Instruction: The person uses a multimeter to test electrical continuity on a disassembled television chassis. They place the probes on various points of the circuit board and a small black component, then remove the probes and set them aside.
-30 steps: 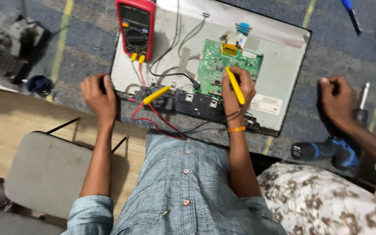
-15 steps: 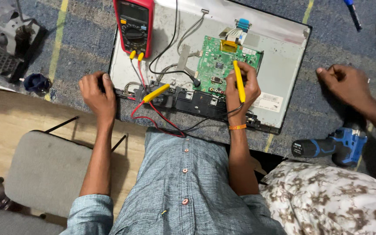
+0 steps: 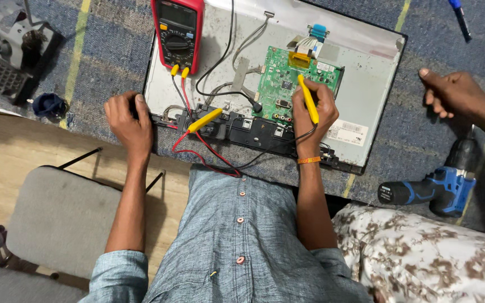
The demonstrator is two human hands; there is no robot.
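Two probes out: right hand [image 3: 315, 106] grips one yellow probe [image 3: 308, 99] on the green circuit board [image 3: 287, 84], mid-measurement; left hand [image 3: 130, 120] rests empty near the other [image 3: 204, 120].

Multimeter [image 3: 177, 32] top cut off by frame edge — probe [image 3: 309, 101] tip hidden behind right hand [image 3: 314, 109].

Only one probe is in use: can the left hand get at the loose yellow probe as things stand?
Probably yes. The left hand rests empty on the panel's edge, and the loose yellow probe lies just to its right on the black strip, uncovered.
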